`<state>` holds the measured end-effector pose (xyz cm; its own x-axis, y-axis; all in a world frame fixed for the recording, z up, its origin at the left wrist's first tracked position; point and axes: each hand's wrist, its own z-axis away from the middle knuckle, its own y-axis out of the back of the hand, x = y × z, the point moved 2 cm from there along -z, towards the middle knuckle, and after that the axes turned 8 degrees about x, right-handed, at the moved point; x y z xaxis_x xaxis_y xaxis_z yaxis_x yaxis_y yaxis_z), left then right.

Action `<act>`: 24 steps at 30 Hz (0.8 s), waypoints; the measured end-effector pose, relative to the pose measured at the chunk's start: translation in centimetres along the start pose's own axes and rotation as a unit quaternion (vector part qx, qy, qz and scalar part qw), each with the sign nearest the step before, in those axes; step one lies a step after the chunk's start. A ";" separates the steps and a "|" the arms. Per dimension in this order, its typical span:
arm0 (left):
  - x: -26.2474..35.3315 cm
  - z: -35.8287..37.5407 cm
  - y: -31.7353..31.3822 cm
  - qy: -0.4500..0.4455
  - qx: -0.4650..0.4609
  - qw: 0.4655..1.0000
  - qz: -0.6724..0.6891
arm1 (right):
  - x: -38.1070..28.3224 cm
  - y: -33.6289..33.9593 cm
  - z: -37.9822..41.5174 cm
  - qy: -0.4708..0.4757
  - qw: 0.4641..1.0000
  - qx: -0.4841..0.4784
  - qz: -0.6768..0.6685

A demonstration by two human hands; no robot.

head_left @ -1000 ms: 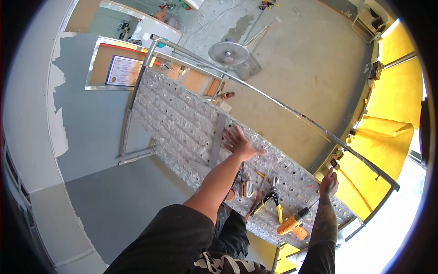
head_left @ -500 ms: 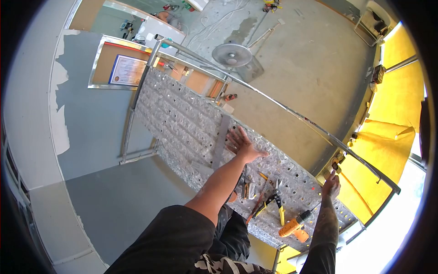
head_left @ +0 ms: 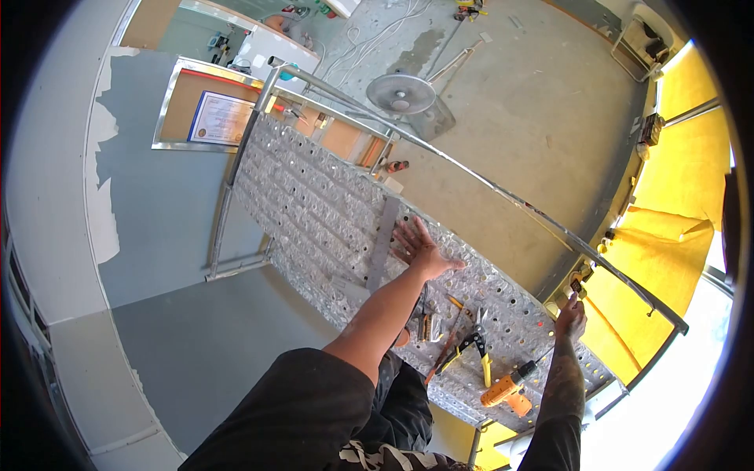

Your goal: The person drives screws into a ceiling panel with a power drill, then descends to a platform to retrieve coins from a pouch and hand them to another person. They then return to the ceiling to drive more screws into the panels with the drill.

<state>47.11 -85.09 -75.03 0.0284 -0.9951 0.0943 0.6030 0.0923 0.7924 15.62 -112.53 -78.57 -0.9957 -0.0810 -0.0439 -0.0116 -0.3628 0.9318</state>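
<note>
My left hand [head_left: 422, 253] is spread with its fingers apart over the perforated metal platform [head_left: 306, 184], its fingertips beside a flat grey metal strip [head_left: 383, 239]. At the platform's right side, my right hand [head_left: 572, 318] is closed around a small dark object [head_left: 577, 288], too small to identify. Between my arms lie snips [head_left: 485, 365] with yellow and black handles, an orange pencil-like tool [head_left: 455, 302] and an orange drill [head_left: 506, 390] with a long bit. A small metallic item [head_left: 429, 327] rests close to my left forearm.
A scaffold rail [head_left: 496, 188] runs along the platform's far edge. Below stand a round fan [head_left: 400, 94] and a chair [head_left: 646, 43] on the concrete floor [head_left: 534, 118]. Yellow sheeting [head_left: 667, 259] covers the right side. A framed certificate [head_left: 222, 118] lies at left.
Both hands keep almost the same place and pose. The view has shifted very slightly; the tools on the platform have not moved.
</note>
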 end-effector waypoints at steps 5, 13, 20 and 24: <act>0.1 0.1 0.2 0.007 -0.010 1.000 0.007 | 0.2 -0.3 -0.1 0.008 1.000 0.011 -0.001; 0.0 0.0 -0.2 0.000 0.003 1.000 0.001 | 0.0 0.1 0.2 0.003 1.000 0.013 -0.003; -0.1 -0.2 -0.3 -0.002 -0.003 1.000 -0.005 | 0.9 -1.1 -0.3 0.008 0.998 0.041 -0.036; -0.2 -0.2 -0.4 -0.006 -0.001 1.000 -0.005 | 1.2 -1.6 -0.6 0.008 0.998 0.044 -0.038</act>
<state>47.01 -84.93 -75.47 0.0133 -0.9954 0.0944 0.6043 0.0833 0.7924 14.48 -112.59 -80.28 -0.9901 -0.0717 -0.1204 -0.0952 -0.2860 0.9535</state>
